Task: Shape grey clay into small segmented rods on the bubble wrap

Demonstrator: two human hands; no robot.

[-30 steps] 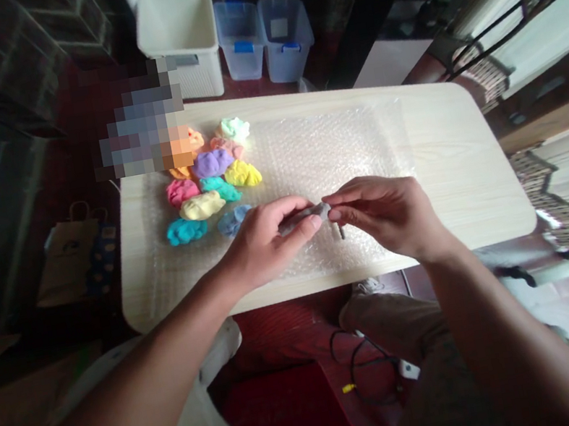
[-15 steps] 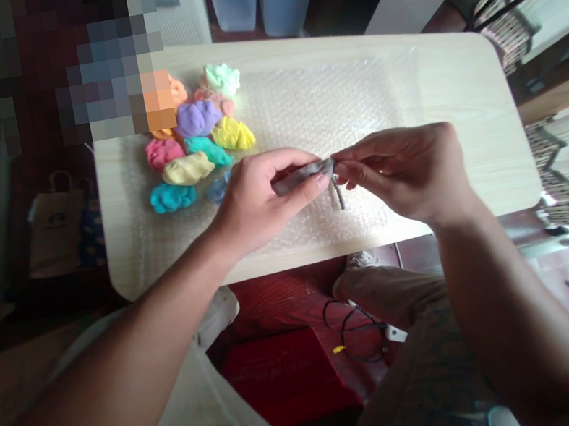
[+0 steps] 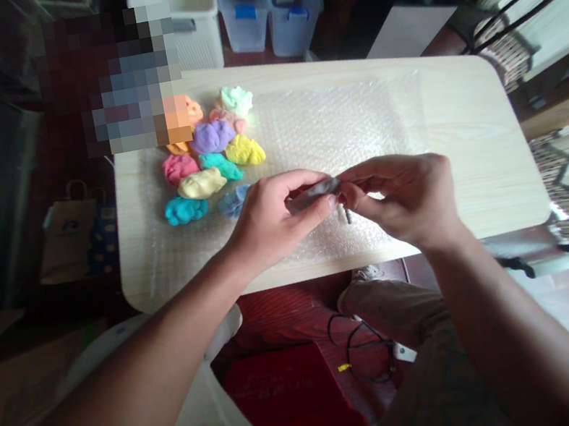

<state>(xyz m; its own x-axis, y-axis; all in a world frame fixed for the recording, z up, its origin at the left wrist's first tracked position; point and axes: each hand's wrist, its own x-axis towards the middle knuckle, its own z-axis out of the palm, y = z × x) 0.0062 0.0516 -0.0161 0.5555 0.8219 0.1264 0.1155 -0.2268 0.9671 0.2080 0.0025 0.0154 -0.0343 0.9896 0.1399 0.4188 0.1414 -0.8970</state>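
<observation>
My left hand (image 3: 277,214) is closed around a lump of grey modelling clay (image 3: 309,196), thumb on the near side and fingers behind. The clay's right end meets the fingertips of my right hand (image 3: 405,195), which pinch it between thumb and forefinger. Just below the fingertips shows a thin dark grey strip (image 3: 349,216); whether it hangs from the clay or lies on the wrap, I cannot tell. Both hands are above a sheet of bubble wrap (image 3: 334,120). Left of my left hand sits a blue-grey clay lump (image 3: 233,202), partly hidden by it.
Several coloured clay lumps, among them a purple one (image 3: 213,137), a yellow one (image 3: 245,150) and a turquoise one (image 3: 185,210), cluster on the table's (image 3: 485,133) left side. Plastic bins (image 3: 293,13) stand beyond the far edge. A red box (image 3: 289,396) and cables lie on the floor.
The view has shifted, so table and hands appear lower. My right hand has come slightly closer to my left, and less of the thin dark strip shows.
</observation>
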